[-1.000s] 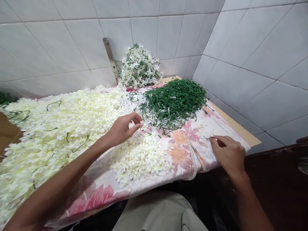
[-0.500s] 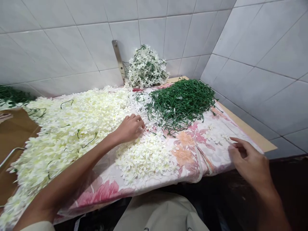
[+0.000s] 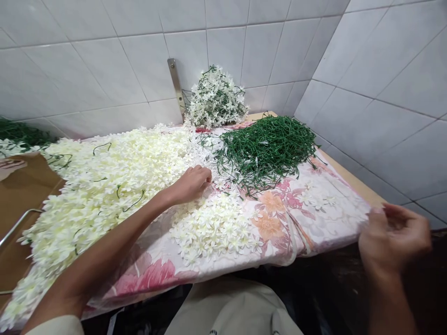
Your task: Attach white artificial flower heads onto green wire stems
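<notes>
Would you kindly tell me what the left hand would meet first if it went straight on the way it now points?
Most likely the white strands at the near-left edge of the green stem pile, just beyond the left hand, though depth is unclear.

Right before you, a low heap of white artificial blossoms [image 3: 216, 228] lies loosely spread, many petals facing up, centers pale yellow. Beyond it, toward your right, sits a tangled mound of thin green artificial stems [image 3: 270, 144], white-tipped along its left and near edges. Some loose white blossoms [image 3: 318, 197] lie farther right; a much broader blossom heap [image 3: 139, 158] fills your left.
</notes>
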A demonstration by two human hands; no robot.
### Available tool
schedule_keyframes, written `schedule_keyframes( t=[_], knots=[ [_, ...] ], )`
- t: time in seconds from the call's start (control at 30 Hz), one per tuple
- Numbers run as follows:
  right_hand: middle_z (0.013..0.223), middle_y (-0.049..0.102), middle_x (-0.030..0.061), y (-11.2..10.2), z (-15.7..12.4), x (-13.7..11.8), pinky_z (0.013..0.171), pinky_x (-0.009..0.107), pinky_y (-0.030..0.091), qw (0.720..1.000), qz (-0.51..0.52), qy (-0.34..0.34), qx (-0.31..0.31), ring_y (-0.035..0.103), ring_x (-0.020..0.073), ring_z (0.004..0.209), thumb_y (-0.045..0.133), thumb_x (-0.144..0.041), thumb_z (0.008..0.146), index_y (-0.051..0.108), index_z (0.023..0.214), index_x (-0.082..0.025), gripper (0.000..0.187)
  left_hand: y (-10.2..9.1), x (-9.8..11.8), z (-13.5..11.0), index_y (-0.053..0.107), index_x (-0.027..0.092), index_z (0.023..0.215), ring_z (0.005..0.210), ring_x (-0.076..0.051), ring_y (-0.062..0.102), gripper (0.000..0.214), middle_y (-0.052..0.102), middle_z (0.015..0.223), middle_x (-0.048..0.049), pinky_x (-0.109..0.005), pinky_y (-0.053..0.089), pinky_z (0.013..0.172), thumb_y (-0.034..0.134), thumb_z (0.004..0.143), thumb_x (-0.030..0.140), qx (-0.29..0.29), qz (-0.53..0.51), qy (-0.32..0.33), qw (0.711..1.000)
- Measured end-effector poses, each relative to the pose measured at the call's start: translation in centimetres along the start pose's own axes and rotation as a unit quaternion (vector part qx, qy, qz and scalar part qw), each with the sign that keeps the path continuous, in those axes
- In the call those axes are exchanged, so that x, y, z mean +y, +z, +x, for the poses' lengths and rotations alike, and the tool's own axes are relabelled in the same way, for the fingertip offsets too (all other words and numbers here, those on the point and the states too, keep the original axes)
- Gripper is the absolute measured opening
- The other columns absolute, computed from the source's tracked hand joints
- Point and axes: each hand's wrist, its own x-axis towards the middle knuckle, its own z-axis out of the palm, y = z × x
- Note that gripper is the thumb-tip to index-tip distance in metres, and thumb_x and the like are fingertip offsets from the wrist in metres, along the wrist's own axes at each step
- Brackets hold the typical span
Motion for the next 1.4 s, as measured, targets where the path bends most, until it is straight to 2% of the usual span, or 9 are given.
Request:
schedule_keyframes(
  t=[0.1,0.17,0.27,0.43,0.63,0.93,1.1,1.3,1.4],
  knots=[
    [0.093,0.065,0.0169,0.2,-0.2,-2.3,0.074,0.046,0.051,0.994,0.040,-0.059,0.086,0.064,0.0314,0.084,0.055,-0.028,0.075,0.063,0.098,-0.019,0.026,-0.5,-0.1,-0.1,0.049,0.019,0.082,0.068,-0.018,0.052,0.010,0.060,0.080,-0.0053,-0.028,0.038,0.058,0.043,0.090,0.020,-0.004,-0.047,-0.018,0.999],
    [0.085,0.066,0.0136,0.2,-0.7,-5.3,0.075,0.046,0.051,0.988,0.084,-0.116,0.049,0.064,0.0299,0.082,0.057,-0.031,0.079,0.064,0.090,-0.020,0.017,-1.0,-0.2,-0.2,0.051,0.019,0.088,0.068,-0.017,0.054,0.007,0.061,0.082,-0.0044,-0.027,0.040,0.058,0.046,0.090,0.023,-0.002,-0.071,-0.019,0.997],
    [0.076,0.066,0.0076,0.5,-1.6,-10.8,0.071,0.039,0.051,0.952,0.153,-0.236,-0.118,0.063,0.0227,0.073,0.059,-0.027,0.084,0.064,0.082,-0.020,0.008,-1.8,-0.5,-0.5,0.055,0.018,0.098,0.074,-0.018,0.057,0.013,0.063,0.088,-0.0053,-0.028,0.044,0.063,0.050,0.089,0.026,0.009,-0.105,-0.016,0.994],
    [0.079,0.070,0.0068,3.5,-2.8,-18.8,0.072,0.034,0.045,0.812,0.125,-0.439,-0.363,0.062,0.0202,0.076,0.056,-0.023,0.090,0.067,0.089,-0.017,0.013,-3.2,-0.7,-0.9,0.059,0.017,0.098,0.080,-0.018,0.060,0.013,0.064,0.094,-0.0064,-0.030,0.048,0.069,0.053,0.087,0.022,0.042,-0.097,0.000,0.994],
    [0.085,0.072,0.0079,9.4,-4.8,-24.1,0.064,0.029,0.040,0.711,-0.055,-0.480,-0.510,0.065,0.0221,0.076,0.052,-0.031,0.091,0.065,0.100,-0.018,0.020,-3.9,-0.9,-1.0,0.063,0.014,0.082,0.072,-0.017,0.061,0.012,0.067,0.080,-0.0054,-0.028,0.048,0.064,0.063,0.082,0.026,0.070,-0.077,-0.005,0.995],
    [0.106,0.065,0.0096,11.8,-6.9,-24.6,0.072,0.031,0.038,0.656,-0.053,-0.547,-0.517,0.062,0.0229,0.085,0.052,-0.010,0.083,0.059,0.117,-0.021,0.037,-4.7,-1.4,-1.3,0.067,0.013,0.076,0.064,-0.013,0.057,0.016,0.065,0.074,-0.0040,-0.025,0.043,0.059,0.066,0.083,0.028,0.126,-0.039,0.020,0.991],
    [0.104,0.063,0.0115,12.5,-7.2,-24.3,0.079,0.033,0.035,0.659,-0.034,-0.546,-0.516,0.060,0.0226,0.089,0.046,-0.016,0.088,0.060,0.115,-0.018,0.030,-4.6,-1.5,-1.3,0.069,0.013,0.081,0.067,-0.014,0.061,0.013,0.070,0.078,-0.0054,-0.025,0.047,0.061,0.062,0.084,0.024,0.114,-0.074,0.005,0.991],
    [0.114,0.062,0.0101,12.3,-5.2,-24.1,0.085,0.036,0.034,0.657,0.024,-0.511,-0.553,0.058,0.0223,0.096,0.044,-0.011,0.085,0.056,0.115,-0.017,0.034,-4.8,-1.6,-1.5,0.071,0.014,0.084,0.072,-0.015,0.065,0.013,0.072,0.082,-0.0066,-0.027,0.049,0.064,0.060,0.085,0.021,0.106,-0.081,0.014,0.991],
    [0.110,0.062,0.0101,12.1,-3.4,-23.5,0.089,0.040,0.032,0.633,0.037,-0.497,-0.592,0.055,0.0255,0.101,0.049,-0.013,0.082,0.062,0.104,-0.019,0.026,-4.8,-1.5,-1.5,0.071,0.014,0.084,0.071,-0.015,0.065,0.013,0.072,0.082,-0.0068,-0.026,0.049,0.062,0.060,0.085,0.021,0.094,-0.086,0.012,0.992]
  ],
)
